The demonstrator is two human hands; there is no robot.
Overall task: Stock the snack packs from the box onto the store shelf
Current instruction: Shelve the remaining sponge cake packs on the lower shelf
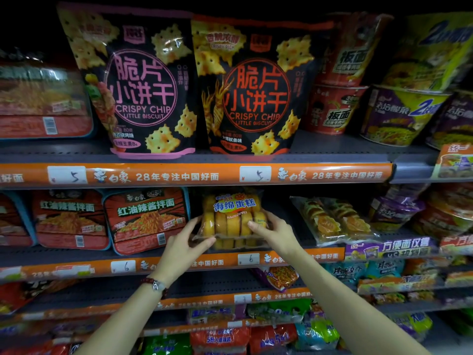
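A clear pack of yellow sponge cakes [231, 216] with a blue and yellow label stands tilted on the second shelf [76, 254], in the gap between red noodle trays and another cake pack. My left hand [186, 244] holds its lower left corner, thumb under the front edge. My right hand [273, 231] grips its right side with fingers curled over the front. The box is out of view.
Red noodle trays [146, 219] stand left of the gap. A second clear cake pack [332, 221] lies to the right. Two black biscuit bags [143, 83] sit on the shelf above, with cup noodles [335, 108] beside them. Lower shelves hold several snack bags.
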